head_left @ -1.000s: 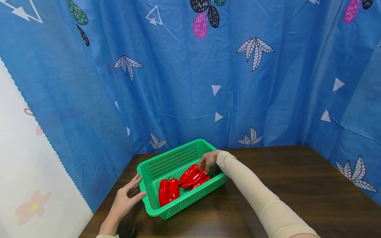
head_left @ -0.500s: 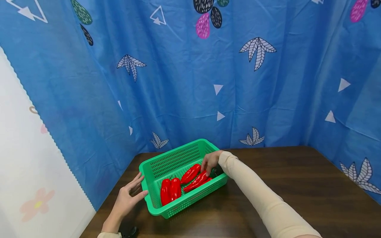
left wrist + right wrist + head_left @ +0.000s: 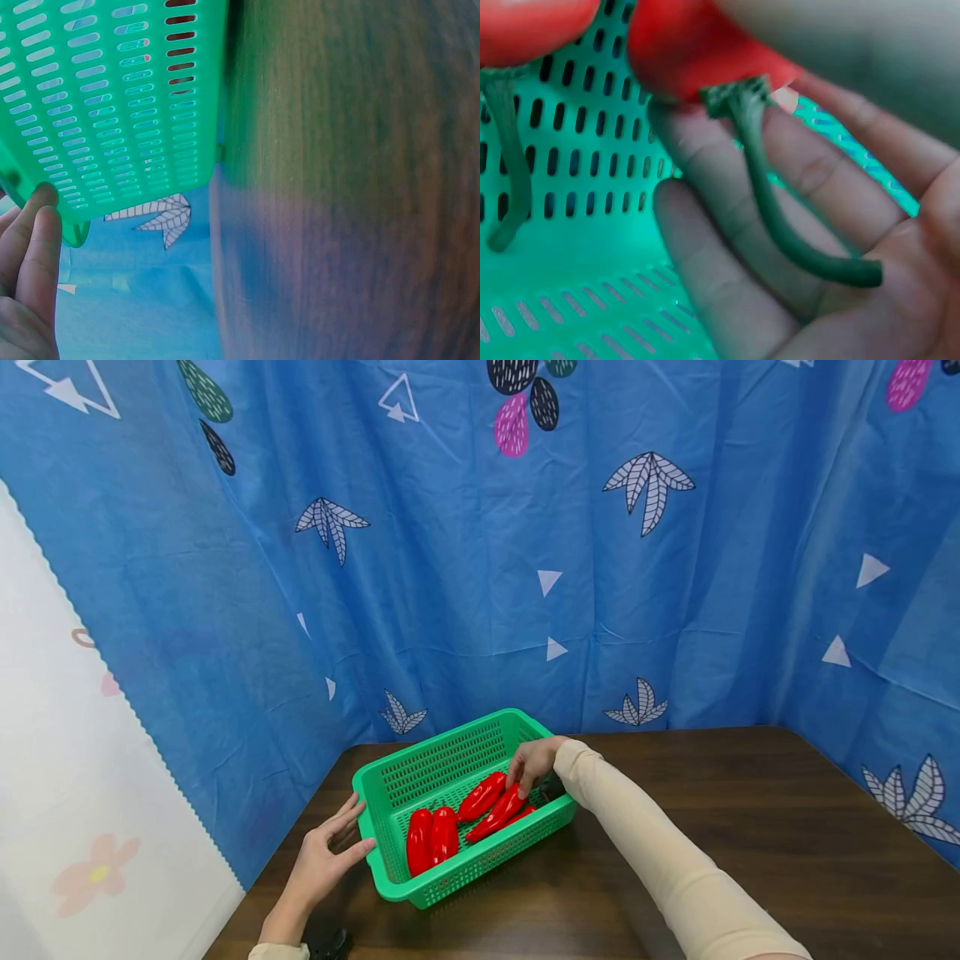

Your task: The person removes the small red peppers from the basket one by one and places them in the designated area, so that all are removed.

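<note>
In the head view a green plastic basket (image 3: pixel 487 862) stands on the table with several glossy red peppers in it. My right hand (image 3: pixel 536 762) reaches in at the right end and grips one red pepper (image 3: pixel 495 817) by its stem end, thumb on one side and fingers on the other. Its curved green stem (image 3: pixel 772 202) lies across the palm in the right wrist view. Another pepper (image 3: pixel 482 797) lies just behind it, and one in front is mostly hidden. My left hand (image 3: pixel 318 856) rests against the basket's left end, thumb and fingers spread along the rim.
Two red peppers (image 3: pixel 431 841) lie side by side in the left end of the basket. The brown wooden table (image 3: pixel 712 827) stretches to the right. A blue patterned curtain (image 3: pixel 465 568) hangs behind it, with a white cloth (image 3: pixel 82 777) at the left.
The gripped pepper has shifted away from the pepper behind it, its tip swinging toward the basket's front. My left hand stays at the rim. The head view has turned slightly left.
</note>
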`<state>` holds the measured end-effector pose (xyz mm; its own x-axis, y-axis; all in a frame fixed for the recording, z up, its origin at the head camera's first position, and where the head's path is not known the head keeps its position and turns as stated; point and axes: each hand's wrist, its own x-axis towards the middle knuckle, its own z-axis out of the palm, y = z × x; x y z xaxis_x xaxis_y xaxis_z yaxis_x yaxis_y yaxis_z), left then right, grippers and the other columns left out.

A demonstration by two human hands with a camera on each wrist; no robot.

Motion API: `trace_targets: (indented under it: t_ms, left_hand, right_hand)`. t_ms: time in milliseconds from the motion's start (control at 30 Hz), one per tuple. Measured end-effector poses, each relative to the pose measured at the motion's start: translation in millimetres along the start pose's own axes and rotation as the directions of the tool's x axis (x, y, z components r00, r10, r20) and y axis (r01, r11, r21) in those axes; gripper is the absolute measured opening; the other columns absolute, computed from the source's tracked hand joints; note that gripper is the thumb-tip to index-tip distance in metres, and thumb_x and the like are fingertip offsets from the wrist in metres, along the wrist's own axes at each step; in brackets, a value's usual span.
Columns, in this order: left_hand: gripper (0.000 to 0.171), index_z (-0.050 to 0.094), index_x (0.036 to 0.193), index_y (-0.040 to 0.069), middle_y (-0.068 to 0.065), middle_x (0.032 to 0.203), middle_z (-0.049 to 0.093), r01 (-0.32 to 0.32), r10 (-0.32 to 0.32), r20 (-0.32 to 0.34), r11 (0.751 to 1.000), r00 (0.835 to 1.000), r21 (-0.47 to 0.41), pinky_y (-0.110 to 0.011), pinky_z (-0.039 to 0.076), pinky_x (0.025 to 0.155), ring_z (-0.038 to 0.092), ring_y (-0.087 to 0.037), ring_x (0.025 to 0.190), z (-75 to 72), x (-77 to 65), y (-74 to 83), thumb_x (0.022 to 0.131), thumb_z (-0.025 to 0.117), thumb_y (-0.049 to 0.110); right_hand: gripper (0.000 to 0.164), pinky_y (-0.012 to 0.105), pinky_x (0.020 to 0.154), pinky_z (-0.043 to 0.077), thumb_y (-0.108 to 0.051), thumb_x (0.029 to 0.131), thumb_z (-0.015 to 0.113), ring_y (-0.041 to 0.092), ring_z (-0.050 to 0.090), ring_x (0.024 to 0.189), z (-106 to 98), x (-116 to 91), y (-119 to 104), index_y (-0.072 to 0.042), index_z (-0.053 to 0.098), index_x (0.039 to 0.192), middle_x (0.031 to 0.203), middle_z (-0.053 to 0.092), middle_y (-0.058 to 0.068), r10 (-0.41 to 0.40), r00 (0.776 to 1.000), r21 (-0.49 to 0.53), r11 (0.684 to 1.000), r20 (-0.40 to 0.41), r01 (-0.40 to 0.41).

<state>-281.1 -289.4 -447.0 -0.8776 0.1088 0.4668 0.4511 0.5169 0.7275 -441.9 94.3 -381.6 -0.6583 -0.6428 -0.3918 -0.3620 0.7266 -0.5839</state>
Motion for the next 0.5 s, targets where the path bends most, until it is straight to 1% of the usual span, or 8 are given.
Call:
trace_targets:
  t_ms: [100,167,267,367,500]
  left_hand:
    - [0.058,0.053,0.143,-0.003,-0.023,0.156,0.04,-0.007,0.007,0.007,1.0,1.0,-0.011,-0.014,0.05,0.097,0.046,0.017,0.12,0.5,-0.1,-0.2,0.091,0.073,0.011]
    - [0.058,0.053,0.143,-0.003,-0.023,0.156,0.04,-0.008,0.008,0.008,1.0,1.0,-0.011,-0.014,0.05,0.097,0.046,0.017,0.119,1.0,0.1,-0.2,0.091,0.073,0.011]
    - [0.058,0.053,0.144,-0.001,-0.022,0.156,0.04,-0.001,0.001,0.011,1.0,1.0,-0.007,-0.015,0.051,0.097,0.046,0.017,0.12,1.2,0.0,-0.1,0.091,0.074,0.012]
    - [0.059,0.053,0.144,0.0,-0.021,0.157,0.04,0.006,-0.006,0.013,1.0,1.0,-0.002,-0.017,0.052,0.098,0.045,0.017,0.12,0.3,-0.6,0.2,0.091,0.074,0.014]
    - [0.059,0.053,0.144,0.001,-0.021,0.157,0.04,0.006,-0.006,0.008,1.0,1.0,0.003,-0.019,0.053,0.098,0.045,0.018,0.12,-1.3,-1.5,0.9,0.091,0.074,0.015]
  right_hand:
    - [0.033,0.026,0.086,0.057,-0.003,0.088,0.074,0.009,0.065,0.099,-0.2,-0.6,0.7,-0.006,0.073,0.121,0.117,0.073,0.005,-0.005,1.0,0.052,0.999,-0.005,0.005]
    - [0.033,0.028,0.089,0.058,-0.003,0.088,0.073,0.011,0.066,0.103,0.0,-1.6,0.4,-0.005,0.073,0.122,0.119,0.072,0.006,-0.011,1.0,0.077,0.997,-0.01,0.012]
    - [0.033,0.031,0.093,0.058,-0.002,0.089,0.073,0.012,0.067,0.104,0.2,-3.8,-0.9,-0.004,0.072,0.122,0.12,0.072,0.007,-0.021,1.0,0.106,0.994,-0.02,0.023]
    - [0.033,0.036,0.097,0.057,0.0,0.089,0.071,0.011,0.068,0.098,-0.5,-5.8,-3.1,-0.002,0.072,0.122,0.116,0.073,0.008,-0.037,0.999,0.146,0.989,-0.022,0.039]
    - [0.031,0.042,0.099,0.056,0.004,0.088,0.071,0.012,0.069,0.09,-3.0,-7.0,-5.3,0.0,0.073,0.12,0.11,0.075,0.01,-0.058,0.998,0.196,0.978,-0.029,0.063]
